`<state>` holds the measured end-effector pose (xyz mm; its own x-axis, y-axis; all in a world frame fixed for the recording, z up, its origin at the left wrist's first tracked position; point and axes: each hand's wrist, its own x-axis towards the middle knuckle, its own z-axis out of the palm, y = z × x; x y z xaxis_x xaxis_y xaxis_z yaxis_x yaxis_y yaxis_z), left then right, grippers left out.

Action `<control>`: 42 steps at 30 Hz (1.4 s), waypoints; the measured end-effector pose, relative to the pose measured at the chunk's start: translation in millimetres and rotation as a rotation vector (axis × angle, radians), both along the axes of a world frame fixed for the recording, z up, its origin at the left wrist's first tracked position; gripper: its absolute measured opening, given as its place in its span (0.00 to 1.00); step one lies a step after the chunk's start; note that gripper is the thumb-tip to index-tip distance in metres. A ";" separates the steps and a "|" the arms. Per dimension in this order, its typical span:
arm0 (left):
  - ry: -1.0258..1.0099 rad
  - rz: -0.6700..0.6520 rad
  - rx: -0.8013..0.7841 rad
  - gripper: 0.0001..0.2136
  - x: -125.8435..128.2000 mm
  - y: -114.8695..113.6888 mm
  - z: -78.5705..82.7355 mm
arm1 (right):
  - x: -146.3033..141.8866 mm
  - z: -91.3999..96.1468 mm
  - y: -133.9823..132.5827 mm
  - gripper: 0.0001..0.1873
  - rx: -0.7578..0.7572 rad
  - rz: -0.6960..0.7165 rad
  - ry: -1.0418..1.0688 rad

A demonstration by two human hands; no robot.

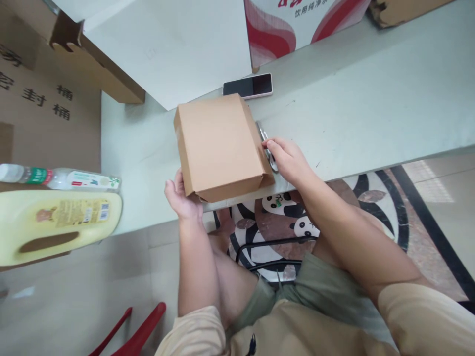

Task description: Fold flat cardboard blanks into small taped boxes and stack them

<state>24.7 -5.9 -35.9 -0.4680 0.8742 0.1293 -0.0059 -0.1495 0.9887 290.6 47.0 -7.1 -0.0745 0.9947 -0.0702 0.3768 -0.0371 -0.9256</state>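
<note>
A closed brown cardboard box (220, 143) lies flat on the pale table (352, 99), its near end jutting past the table's front edge. My left hand (181, 197) grips the box's near left corner, fingers tucked under it. My right hand (287, 159) rests at the box's right side with its fingers closed over a pair of scissors (266, 143) lying on the table beside the box. Only part of the scissors shows.
A dark phone (248, 85) lies behind the box. A white sheet (166, 44) and a red-and-white carton (297, 20) stand at the back. Brown cartons (44, 104), a clear bottle (59, 178) and a yellow jug (55, 222) sit at the left. A red stool (129, 336) stands below.
</note>
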 end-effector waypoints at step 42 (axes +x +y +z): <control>0.145 0.102 -0.086 0.31 13.1 2.8 10.9 | -1.5 -16.1 -4.3 0.39 0.180 -0.068 0.098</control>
